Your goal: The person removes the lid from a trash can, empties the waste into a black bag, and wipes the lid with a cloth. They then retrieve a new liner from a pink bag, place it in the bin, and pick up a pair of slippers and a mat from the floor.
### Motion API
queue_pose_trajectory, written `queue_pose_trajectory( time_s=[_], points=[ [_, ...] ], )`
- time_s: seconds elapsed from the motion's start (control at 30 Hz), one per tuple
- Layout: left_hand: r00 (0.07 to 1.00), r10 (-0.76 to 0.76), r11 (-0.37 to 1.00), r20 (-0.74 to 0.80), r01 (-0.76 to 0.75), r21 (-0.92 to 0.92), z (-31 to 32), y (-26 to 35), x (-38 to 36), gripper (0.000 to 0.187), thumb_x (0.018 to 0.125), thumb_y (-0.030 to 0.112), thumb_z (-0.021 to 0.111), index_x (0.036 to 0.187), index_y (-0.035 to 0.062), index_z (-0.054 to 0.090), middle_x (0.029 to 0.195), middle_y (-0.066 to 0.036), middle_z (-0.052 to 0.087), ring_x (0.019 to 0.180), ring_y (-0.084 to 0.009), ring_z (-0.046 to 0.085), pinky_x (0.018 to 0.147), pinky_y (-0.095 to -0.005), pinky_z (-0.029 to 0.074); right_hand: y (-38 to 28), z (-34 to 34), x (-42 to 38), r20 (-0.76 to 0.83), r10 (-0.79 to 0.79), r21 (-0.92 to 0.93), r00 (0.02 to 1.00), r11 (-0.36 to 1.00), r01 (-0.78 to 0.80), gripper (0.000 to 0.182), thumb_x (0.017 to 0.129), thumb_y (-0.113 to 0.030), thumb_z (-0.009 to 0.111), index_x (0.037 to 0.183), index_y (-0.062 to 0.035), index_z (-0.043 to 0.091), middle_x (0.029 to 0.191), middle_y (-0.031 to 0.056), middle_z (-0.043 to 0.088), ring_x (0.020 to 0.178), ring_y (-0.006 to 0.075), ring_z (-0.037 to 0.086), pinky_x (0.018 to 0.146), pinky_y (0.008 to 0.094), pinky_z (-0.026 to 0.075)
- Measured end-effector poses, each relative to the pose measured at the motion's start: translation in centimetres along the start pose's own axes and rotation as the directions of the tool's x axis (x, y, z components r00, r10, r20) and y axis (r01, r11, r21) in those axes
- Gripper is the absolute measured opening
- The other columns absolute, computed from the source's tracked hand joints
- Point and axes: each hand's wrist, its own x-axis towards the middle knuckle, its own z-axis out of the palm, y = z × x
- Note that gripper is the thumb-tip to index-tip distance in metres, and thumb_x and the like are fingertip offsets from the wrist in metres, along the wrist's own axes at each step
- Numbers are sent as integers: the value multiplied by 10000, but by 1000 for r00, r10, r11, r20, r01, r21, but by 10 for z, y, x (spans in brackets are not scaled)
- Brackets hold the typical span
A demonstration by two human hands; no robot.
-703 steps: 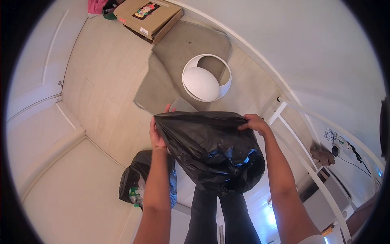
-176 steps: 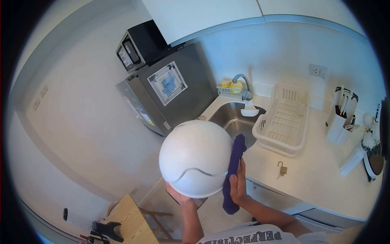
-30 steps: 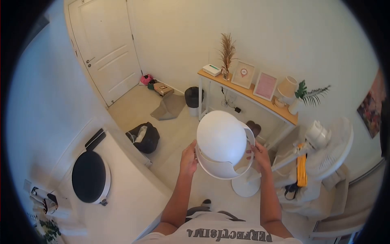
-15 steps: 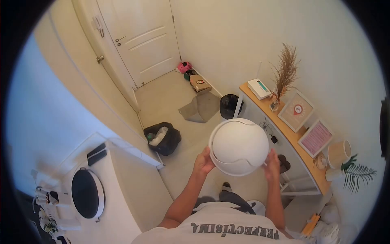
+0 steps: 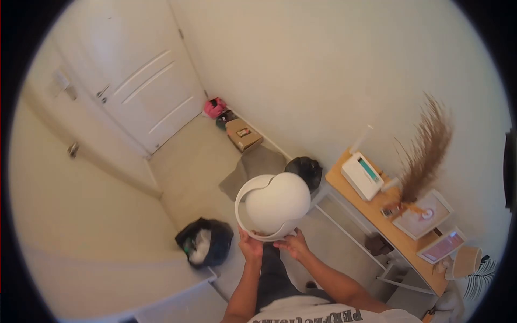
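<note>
I hold a white round bin lid [image 5: 277, 202], a smooth dome set inside a curved ring, up in front of my body. My left hand [image 5: 251, 245] is closed on the near left part of the ring. At the near right edge, my right hand [image 5: 294, 245] grips the same lid, its fingers partly hidden underneath. To the left on the floor stands an open black garbage bag [image 5: 219, 239] with white and green rubbish in it. Beyond the lid, by the table, sits a black-lined bin [image 5: 305, 172].
A grey mat [image 5: 258, 164] and a cardboard box [image 5: 243, 134] lie along the wall towards the white door [image 5: 140, 70]. At right, a narrow wooden console table [image 5: 344, 177] carries a white router [image 5: 363, 175], dried grass, frames and a lamp [image 5: 466, 262].
I have moved towards the door, and the white counter on the left has mostly left view. The lid has shifted left and tilted, and my hands have come closer together under its near side.
</note>
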Motion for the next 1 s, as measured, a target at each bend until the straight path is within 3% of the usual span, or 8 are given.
queue_pose_trajectory(
  time_s=[0.17,0.23,0.3,0.4,0.57,0.67,0.83,1.0],
  points=[
    [1000,-4,999,24,3,53,19,8,141,629,840,188,554,1391,82,271,1385,-97,376,1267,-267,375,1060,-443,297,-11,28,122,-91,10,306,996,952,18,732,878,-145,501,1415,-132,5,1324,274,306,1067,449,493,817,578,473],
    [996,-81,989,22,78,122,11,2,194,613,857,183,533,1396,76,262,1383,-98,378,1264,-261,378,1064,-432,291,-27,28,158,-427,-168,206,889,939,276,772,874,-480,488,1434,-217,27,1408,189,236,1142,430,404,871,577,409],
    [991,-133,975,20,127,183,-2,-6,243,597,874,179,512,1401,70,254,1382,-99,379,1260,-256,381,1067,-421,285,-64,29,194,-469,-212,-177,857,974,144,863,797,-669,466,1439,-262,57,1456,114,174,1158,403,368,891,565,371],
    [958,-278,931,-64,285,229,-30,-49,292,600,890,154,491,1413,45,217,1393,-92,367,1264,-239,376,1066,-384,284,-123,32,249,-648,-116,-239,753,969,-57,777,833,-629,455,1429,-205,192,1438,126,273,1201,347,381,931,475,362],
    [909,-415,846,-42,403,349,-30,-136,337,541,956,183,409,1432,66,180,1405,-80,353,1227,-212,408,1025,-374,335,-163,-32,339,-730,-237,-180,641,972,154,678,876,-520,483,1318,-12,412,1296,118,480,1158,227,470,981,327,347],
    [846,-490,650,-212,517,557,-36,-175,356,524,977,225,379,1442,118,163,1416,-77,337,1189,-215,442,975,-414,393,-189,-64,375,-700,-359,-363,618,923,125,673,833,-525,542,1310,-60,446,1270,112,507,1104,231,515,940,324,392],
    [878,-443,540,-182,423,728,-100,-229,364,459,945,93,443,1387,110,324,1190,-90,499,1002,-179,562,749,-361,543,-209,-81,403,-625,-484,-538,613,836,112,571,833,-408,602,1278,-66,495,1251,101,526,1082,207,527,932,312,398],
    [931,-309,167,-192,252,953,-112,-236,364,350,905,40,485,1255,44,499,847,-133,579,730,-194,632,670,-306,543,-194,-109,419,-617,-472,-577,630,816,47,570,838,-367,618,1290,-49,478,1253,97,529,1109,200,512,947,302,387]
  ],
)
